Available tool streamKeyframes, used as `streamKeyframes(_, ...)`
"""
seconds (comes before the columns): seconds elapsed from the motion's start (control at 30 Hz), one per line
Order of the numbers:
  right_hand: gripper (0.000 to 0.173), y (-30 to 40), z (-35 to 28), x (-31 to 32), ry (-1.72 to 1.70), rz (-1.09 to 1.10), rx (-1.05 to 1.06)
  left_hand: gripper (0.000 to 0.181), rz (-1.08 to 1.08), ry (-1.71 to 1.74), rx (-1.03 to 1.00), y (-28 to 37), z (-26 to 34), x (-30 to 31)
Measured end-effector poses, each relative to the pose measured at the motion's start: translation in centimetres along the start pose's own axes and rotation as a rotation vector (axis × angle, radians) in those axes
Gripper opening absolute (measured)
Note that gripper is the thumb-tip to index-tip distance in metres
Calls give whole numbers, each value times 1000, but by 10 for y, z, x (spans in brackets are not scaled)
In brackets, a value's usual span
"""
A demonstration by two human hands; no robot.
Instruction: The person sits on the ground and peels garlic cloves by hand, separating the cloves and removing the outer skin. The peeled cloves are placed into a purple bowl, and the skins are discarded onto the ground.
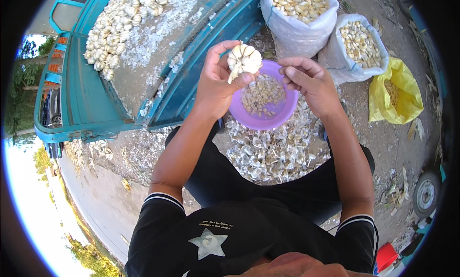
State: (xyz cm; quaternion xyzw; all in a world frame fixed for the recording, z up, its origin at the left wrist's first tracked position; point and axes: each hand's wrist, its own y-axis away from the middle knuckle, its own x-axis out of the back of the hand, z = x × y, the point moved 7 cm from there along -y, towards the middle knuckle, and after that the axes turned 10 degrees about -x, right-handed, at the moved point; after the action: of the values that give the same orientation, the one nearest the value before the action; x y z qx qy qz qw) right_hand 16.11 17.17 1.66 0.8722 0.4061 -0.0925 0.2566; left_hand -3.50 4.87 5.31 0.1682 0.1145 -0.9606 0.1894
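A whole white garlic bulb [246, 59] with its cloves bulging sits in my left hand [217, 79], gripped between thumb and fingers. Its short dry stalk points down and left. My right hand [309, 79] is just to the right of the bulb and apart from it. Its fingers are curled with the thumb close to the forefinger; whether something small is pinched there cannot be made out. Below both hands stands a purple plastic basin [264, 124] with loose garlic cloves [262, 94] in it. Garlic skins [273, 151] litter the ground between my legs.
At left, a teal metal cargo bed [90, 122] carries a heap of garlic bulbs [118, 29]. Two white woven sacks [302, 36] [345, 68] of cloves stand beyond the basin. Right of them is a yellow bag [399, 104] with cloves inside. A wheel [426, 193] shows at far right.
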Motion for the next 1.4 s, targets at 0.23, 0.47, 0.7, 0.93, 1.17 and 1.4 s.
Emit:
streamKeyframes(0.23, 35, 16, 15, -5, 201, 27, 38, 80, -77, -286, -177, 41, -56, -32)
streamKeyframes(0.47, 33, 15, 29, 10, 226, 18, -71, 74, -86, -224, -41, 41, -60, -33)
streamKeyframes(0.7, 27, 10, 24, 13, 156, 36, -125, 66, 17, -41, 107, 45, -68, -26)
streamKeyframes(0.93, 25, 8, 22, 15, 172, 52, -68, 73, -44, -79, 40, 44, -77, -30)
streamKeyframes(1.17, 31, 18, 17, 1, 327, 25, 12, 72, -72, -80, -47, 45, -85, -32)
streamKeyframes(1.4, 27, 9, 27, 15, 149, 23, -64, 72, -26, 45, 101, 44, -78, -35)
